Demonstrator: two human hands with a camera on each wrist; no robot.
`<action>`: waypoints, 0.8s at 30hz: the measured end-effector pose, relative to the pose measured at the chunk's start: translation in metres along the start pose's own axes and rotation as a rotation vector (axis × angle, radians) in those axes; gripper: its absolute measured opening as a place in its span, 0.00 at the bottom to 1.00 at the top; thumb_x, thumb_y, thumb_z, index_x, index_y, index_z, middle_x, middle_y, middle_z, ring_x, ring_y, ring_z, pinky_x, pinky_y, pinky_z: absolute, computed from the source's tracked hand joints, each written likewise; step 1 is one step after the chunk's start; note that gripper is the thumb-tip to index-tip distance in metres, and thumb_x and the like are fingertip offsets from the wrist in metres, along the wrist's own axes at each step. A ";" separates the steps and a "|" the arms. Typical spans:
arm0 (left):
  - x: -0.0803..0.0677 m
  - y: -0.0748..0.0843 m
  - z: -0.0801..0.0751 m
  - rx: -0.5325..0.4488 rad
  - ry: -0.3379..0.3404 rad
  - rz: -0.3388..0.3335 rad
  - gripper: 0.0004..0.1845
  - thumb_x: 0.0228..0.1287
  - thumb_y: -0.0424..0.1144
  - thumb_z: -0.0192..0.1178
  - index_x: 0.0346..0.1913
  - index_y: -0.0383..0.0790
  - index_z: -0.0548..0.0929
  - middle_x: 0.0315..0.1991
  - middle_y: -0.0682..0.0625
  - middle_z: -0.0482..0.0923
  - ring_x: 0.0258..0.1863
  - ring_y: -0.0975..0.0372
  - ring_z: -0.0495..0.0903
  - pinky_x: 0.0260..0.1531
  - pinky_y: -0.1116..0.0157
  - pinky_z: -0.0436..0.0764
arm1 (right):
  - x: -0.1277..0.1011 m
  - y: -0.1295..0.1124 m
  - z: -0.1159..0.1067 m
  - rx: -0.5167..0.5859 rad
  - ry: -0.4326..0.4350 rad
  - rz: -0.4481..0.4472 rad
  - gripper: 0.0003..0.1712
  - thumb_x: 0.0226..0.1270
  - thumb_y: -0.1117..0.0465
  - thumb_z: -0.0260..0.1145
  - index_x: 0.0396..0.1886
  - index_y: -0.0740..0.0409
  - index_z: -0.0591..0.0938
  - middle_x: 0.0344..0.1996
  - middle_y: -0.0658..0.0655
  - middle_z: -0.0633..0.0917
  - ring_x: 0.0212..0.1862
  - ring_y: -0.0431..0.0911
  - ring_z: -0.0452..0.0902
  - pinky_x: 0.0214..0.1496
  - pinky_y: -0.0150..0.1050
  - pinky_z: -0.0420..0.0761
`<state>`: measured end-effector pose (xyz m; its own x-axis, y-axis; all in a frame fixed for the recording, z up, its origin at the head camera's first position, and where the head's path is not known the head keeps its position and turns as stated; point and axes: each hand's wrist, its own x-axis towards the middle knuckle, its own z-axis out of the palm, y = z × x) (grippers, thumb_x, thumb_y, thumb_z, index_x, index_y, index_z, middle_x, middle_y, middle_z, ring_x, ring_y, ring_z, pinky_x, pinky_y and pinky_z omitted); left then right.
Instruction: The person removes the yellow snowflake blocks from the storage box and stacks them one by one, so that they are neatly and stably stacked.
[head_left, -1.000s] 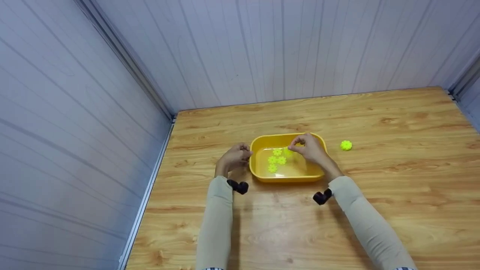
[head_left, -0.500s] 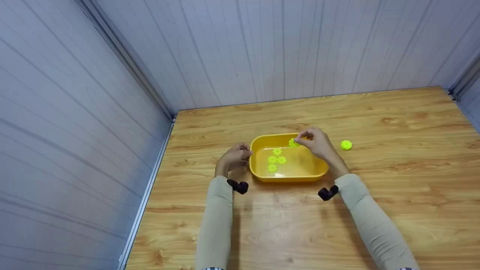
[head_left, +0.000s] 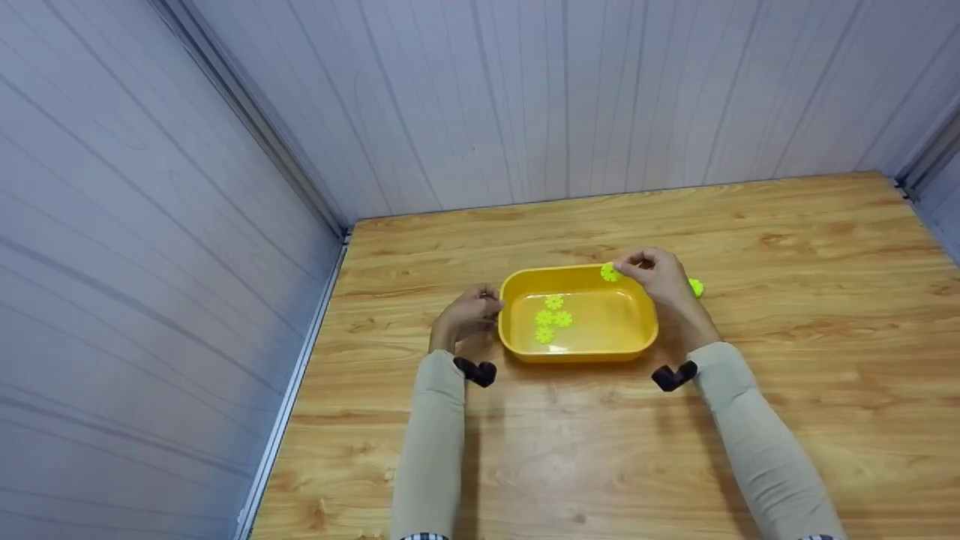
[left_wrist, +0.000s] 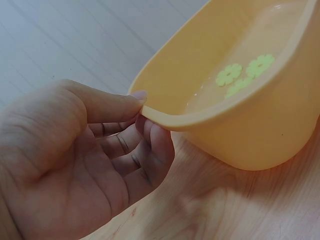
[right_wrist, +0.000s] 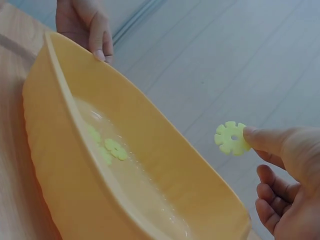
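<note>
A yellow plastic basin [head_left: 577, 358] stands on the wooden table, with several yellow-green flower-shaped discs [head_left: 553, 302] lying flat on the left part of its floor. My left hand [head_left: 471, 313] pinches the basin's left rim [left_wrist: 165, 120] between thumb and curled fingers. Between thumb and forefinger, my right hand [head_left: 664, 281] holds one notched flower-shaped disc [right_wrist: 231, 138] with a small hole in its centre. In the head view this disc overlaps the basin's far rim, near the right corner. Another yellow-green piece [head_left: 697, 287] on the table is partly hidden behind my right hand.
The wooden table [head_left: 555, 450] reaches back to a pale panelled wall [head_left: 525, 105]. A second panelled wall [head_left: 150, 300] runs along the left side. Black wrist cameras [head_left: 476, 371] sit on both sleeves, close to the basin's front.
My right hand has moved right and away from me with the pinched disc, from over the basin's floor to its far rim, and now partly covers the loose piece. The left hand stays put.
</note>
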<state>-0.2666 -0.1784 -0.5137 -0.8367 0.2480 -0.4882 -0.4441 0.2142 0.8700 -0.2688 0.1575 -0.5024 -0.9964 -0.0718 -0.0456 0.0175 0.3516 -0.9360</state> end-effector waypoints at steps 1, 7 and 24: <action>0.000 0.000 0.000 -0.002 0.001 -0.001 0.05 0.65 0.31 0.51 0.40 0.39 0.67 0.33 0.49 0.66 0.30 0.60 0.68 0.32 0.63 0.72 | 0.000 0.001 -0.002 0.042 -0.002 0.032 0.23 0.58 0.44 0.63 0.41 0.58 0.79 0.38 0.56 0.76 0.39 0.49 0.69 0.40 0.37 0.74; 0.000 0.000 0.000 0.002 0.004 -0.002 0.05 0.65 0.32 0.51 0.41 0.40 0.67 0.34 0.49 0.67 0.31 0.60 0.69 0.34 0.61 0.72 | 0.000 0.006 -0.015 0.036 0.014 0.075 0.24 0.59 0.43 0.62 0.44 0.59 0.78 0.39 0.55 0.76 0.43 0.51 0.68 0.45 0.42 0.72; -0.001 -0.001 0.000 -0.007 -0.015 0.023 0.06 0.65 0.32 0.52 0.41 0.39 0.66 0.33 0.49 0.67 0.30 0.60 0.69 0.35 0.60 0.72 | -0.003 0.034 -0.049 -0.024 0.079 0.101 0.29 0.58 0.40 0.62 0.47 0.60 0.77 0.42 0.52 0.77 0.45 0.45 0.68 0.48 0.43 0.71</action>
<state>-0.2656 -0.1791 -0.5144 -0.8419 0.2675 -0.4686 -0.4268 0.2012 0.8817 -0.2693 0.2155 -0.5172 -0.9931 0.0384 -0.1111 0.1174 0.3756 -0.9193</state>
